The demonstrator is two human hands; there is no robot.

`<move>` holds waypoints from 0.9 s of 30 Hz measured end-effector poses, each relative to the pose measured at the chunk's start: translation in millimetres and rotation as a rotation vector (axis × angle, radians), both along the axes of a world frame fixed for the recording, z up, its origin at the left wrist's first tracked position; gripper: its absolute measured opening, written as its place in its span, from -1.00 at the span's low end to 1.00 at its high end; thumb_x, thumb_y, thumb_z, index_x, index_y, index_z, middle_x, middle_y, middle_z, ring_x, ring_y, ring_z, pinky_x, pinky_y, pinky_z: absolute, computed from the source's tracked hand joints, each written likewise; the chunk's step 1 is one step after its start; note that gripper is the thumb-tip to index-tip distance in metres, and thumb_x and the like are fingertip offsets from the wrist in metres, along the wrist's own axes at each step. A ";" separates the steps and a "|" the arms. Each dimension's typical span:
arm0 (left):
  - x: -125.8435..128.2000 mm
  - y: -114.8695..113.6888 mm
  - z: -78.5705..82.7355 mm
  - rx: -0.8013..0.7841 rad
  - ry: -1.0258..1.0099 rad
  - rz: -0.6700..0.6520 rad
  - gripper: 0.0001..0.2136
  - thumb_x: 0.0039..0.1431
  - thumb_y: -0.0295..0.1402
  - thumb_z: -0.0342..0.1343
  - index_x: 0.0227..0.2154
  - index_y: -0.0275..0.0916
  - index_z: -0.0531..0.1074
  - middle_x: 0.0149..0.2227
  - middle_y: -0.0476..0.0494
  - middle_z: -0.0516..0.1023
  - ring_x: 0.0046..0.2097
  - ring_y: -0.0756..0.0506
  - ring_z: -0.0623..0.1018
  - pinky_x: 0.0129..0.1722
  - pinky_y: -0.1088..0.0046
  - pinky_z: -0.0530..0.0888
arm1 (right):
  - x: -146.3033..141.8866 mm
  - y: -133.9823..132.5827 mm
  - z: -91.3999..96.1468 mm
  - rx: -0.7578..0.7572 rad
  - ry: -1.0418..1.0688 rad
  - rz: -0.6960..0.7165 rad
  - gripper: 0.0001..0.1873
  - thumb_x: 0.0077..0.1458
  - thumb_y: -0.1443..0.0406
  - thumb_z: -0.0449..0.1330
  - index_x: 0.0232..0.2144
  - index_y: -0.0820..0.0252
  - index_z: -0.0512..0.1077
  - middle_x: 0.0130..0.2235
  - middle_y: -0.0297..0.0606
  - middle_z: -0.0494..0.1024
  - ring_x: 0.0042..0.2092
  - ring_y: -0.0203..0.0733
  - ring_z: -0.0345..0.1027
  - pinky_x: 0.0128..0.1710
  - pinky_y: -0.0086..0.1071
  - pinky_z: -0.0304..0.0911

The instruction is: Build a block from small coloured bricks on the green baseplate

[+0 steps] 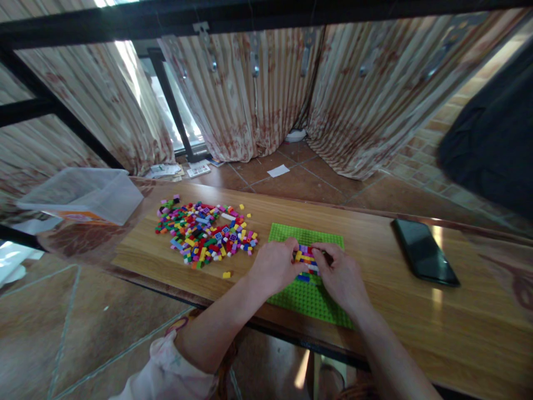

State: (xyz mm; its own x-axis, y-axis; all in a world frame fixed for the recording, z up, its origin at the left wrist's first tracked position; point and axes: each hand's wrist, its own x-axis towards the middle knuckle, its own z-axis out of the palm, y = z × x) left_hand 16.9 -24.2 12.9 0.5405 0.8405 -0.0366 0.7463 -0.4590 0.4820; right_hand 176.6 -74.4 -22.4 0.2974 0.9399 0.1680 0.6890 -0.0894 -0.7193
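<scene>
A green studded baseplate [308, 305] lies on the wooden board in front of me. Near its middle sits a small block of toy bricks [307, 261] in rows of yellow, red, white, blue and purple. My left hand [277, 264] grips the block's left side, with thumb and fingers bent against it. From the right, my right hand [339, 272] closes its fingers on the opposite side. The fingertips cover part of the block, so any single loose brick between them cannot be made out.
A wide pile of mixed toy bricks [208, 230] spreads left of the baseplate, with one yellow brick [226, 275] apart from it. A clear plastic bin [95, 194] stands at the far left. A black phone [425, 253] lies to the right. Striped curtains [258, 100] hang behind.
</scene>
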 end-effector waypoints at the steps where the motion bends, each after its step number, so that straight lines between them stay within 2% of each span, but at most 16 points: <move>1: -0.5 0.0 0.1 -0.005 -0.002 0.001 -0.68 0.09 -0.12 0.21 -0.18 -0.20 0.46 -0.41 -0.09 0.57 -0.34 -0.14 0.56 -0.31 0.40 0.42 | -0.3 0.0 0.4 0.002 -0.001 -0.002 -0.62 0.16 0.11 0.02 -0.23 0.20 0.54 -0.19 -0.09 0.60 -0.19 -0.06 0.46 -0.16 -0.19 0.30; 7: -1.3 0.5 -0.2 -0.042 -0.013 0.011 -0.69 0.08 -0.17 0.23 -0.16 -0.22 0.46 -0.41 -0.07 0.58 -0.34 -0.12 0.56 -0.30 0.43 0.42 | -1.0 -0.5 -0.1 0.032 -0.009 0.003 -0.63 0.17 0.12 0.01 -0.24 0.18 0.54 -0.20 -0.10 0.61 -0.19 -0.06 0.46 -0.14 -0.19 0.31; 16: 0.0 1.5 0.7 -0.073 -0.057 -0.043 -0.71 0.07 -0.23 0.23 -0.16 -0.22 0.45 -0.43 -0.03 0.56 -0.34 -0.10 0.55 -0.29 0.43 0.41 | 0.1 -0.5 -1.5 0.015 -0.032 0.010 -0.63 0.18 0.14 0.01 -0.23 0.21 0.53 -0.18 -0.08 0.60 -0.18 -0.06 0.46 -0.15 -0.20 0.31; 21: -4.4 2.0 0.4 -0.099 -0.146 -0.091 -0.79 0.08 -0.39 0.17 -0.19 -0.23 0.44 -0.38 -0.04 0.57 -0.32 -0.06 0.54 -0.29 0.46 0.42 | -0.2 -0.7 -1.5 0.024 -0.026 0.014 -0.64 0.19 0.14 0.01 -0.22 0.20 0.53 -0.19 -0.10 0.60 -0.18 -0.07 0.46 -0.14 -0.20 0.31; 27: -10.2 5.9 1.7 -0.150 -0.197 -0.133 -0.76 0.07 -0.52 0.07 -0.18 -0.24 0.45 -0.32 -0.05 0.57 -0.28 -0.04 0.54 -0.27 0.49 0.43 | -0.7 -0.4 0.0 0.023 -0.029 0.016 -0.64 0.18 0.15 0.02 -0.23 0.20 0.53 -0.18 -0.09 0.60 -0.17 -0.06 0.45 -0.13 -0.19 0.31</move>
